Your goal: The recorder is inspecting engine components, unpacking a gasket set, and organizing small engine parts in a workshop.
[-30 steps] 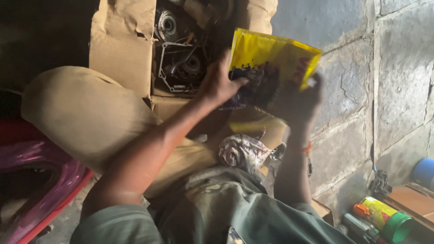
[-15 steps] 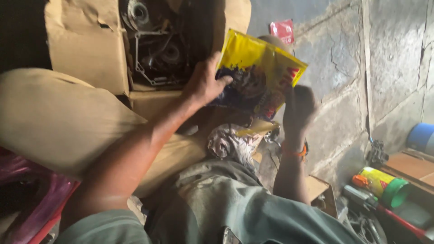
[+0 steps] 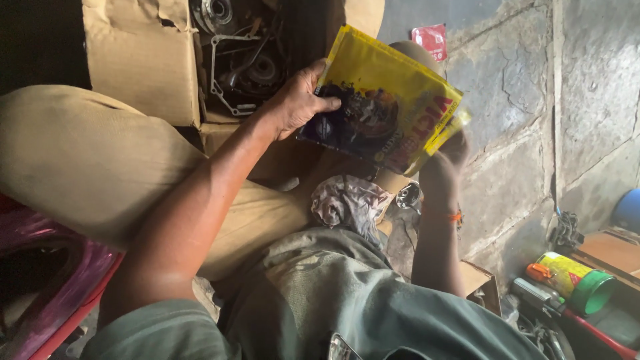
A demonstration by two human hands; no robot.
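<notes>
The left hand point(image 3: 297, 103) gripped the flat yellow plastic packet with a dark printed picture point(image 3: 383, 100) along its left edge, thumb pressed across the front and the other fingers curled behind. The right hand point(image 3: 445, 160) sat below the packet's lower right corner, where a loose yellow strip stuck out; it lay in shadow, and whether its fingers pinched that strip or only touched it could not be told. The packet was held tilted in the air, above the person's lap and in front of the grey block wall point(image 3: 533, 100).

Behind the packet stood an open brown cardboard box point(image 3: 143, 63) holding dark metal engine parts point(image 3: 243, 60), among them a round bearing-like piece and a flat gasket-shaped frame. The person's legs in tan trousers point(image 3: 80, 160) stretched beside the box. A crumpled grey-pink rag point(image 3: 350, 203) lay in the lap, just beside a small shiny metal part point(image 3: 409, 197). A small red sachet point(image 3: 430, 39) lay by the wall above the packet. At the lower right lay a yellow can with a green cap point(image 3: 573, 277) on its side, near a blue round container point(image 3: 628, 210). A pink and red plastic seat point(image 3: 47, 287) showed at the lower left.
</notes>
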